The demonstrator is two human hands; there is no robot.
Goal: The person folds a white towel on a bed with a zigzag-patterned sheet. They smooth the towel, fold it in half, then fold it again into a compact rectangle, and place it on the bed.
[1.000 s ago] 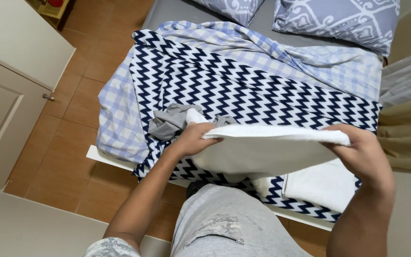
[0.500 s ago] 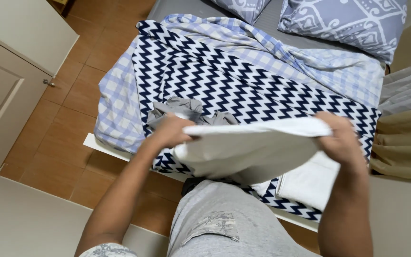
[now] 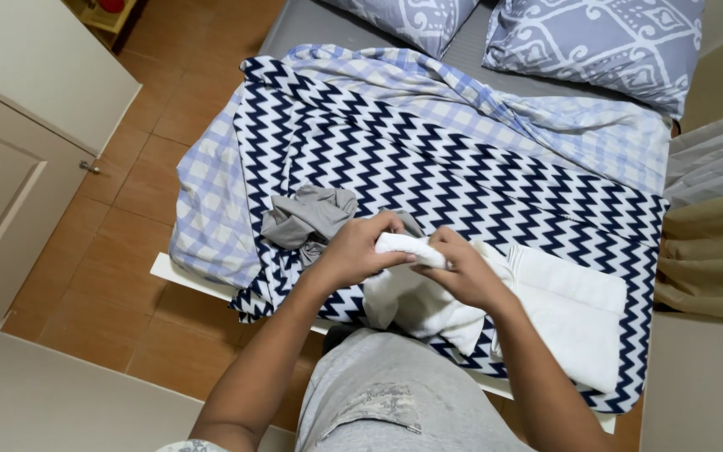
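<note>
Right now both hands are meeting over the near edge of the bed (image 3: 169, 269), bunching a white cloth (image 3: 416, 297) between them. Left hand (image 3: 360, 249) is gripping the cloth's upper edge, its grip pressed together on the fabric, and right hand (image 3: 460, 269) is pinching the same edge just beside it, so the knuckles are nearly touching. Most of the white cloth is hanging in loose folds below the hands, against the zigzag blanket (image 3: 428, 159) that is covering the bed. A crumpled grey garment (image 3: 307, 216) is lying on that blanket just to the left of the left hand. To the right of the white cloth, a folded white towel (image 3: 575, 314) is lying flat on the blanket near the bed's foot. A checked blue sheet (image 3: 211, 201) is showing from under the blanket, and two patterned pillows (image 3: 596, 38) are sitting at the far end of the bed.
</note>
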